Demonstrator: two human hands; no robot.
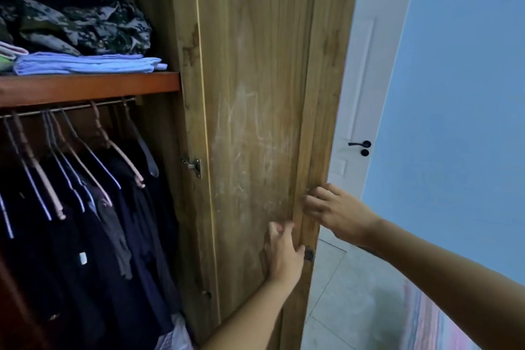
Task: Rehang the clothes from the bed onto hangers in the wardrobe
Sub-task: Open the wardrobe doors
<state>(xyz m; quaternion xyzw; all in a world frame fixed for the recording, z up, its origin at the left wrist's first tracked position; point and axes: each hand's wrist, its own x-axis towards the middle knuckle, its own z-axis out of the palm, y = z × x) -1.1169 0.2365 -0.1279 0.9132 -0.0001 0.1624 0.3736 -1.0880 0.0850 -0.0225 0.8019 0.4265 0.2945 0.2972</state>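
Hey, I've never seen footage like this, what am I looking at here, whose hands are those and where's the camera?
There is no machine here. The single picture comes from a camera worn on a person's head, looking forward and down, so the two bare arms are that person's own. The left hand lies with its fingers against the inside of an open wooden wardrobe door. The right hand curls its fingers round that door's outer edge. Neither hand holds any clothing. Inside the wardrobe, dark clothes hang on hangers from a rail, and folded clothes lie on the shelf above. Behind, a white room door stands in a blue wall.
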